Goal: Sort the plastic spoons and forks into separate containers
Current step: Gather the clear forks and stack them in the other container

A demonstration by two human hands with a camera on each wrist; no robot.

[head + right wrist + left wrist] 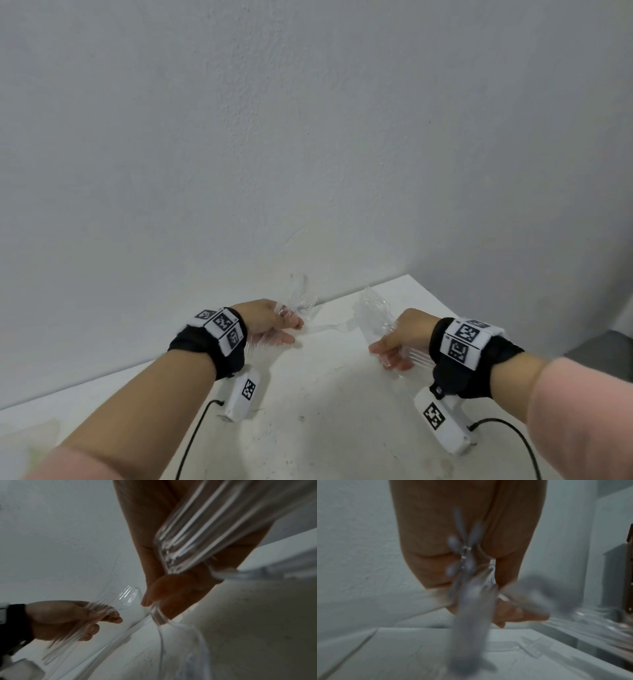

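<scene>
Each hand, left hand (270, 323) and right hand (399, 344), grips a bundle of clear plastic cutlery, one fork (329, 327) lying between their fingertips, seemingly next for sorting.

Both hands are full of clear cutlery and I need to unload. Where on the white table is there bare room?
Free: the table stretch between the two forearms, nearer the person. Crowded: the wall edge, where a single fork lies between the left hand and right hand.
</scene>
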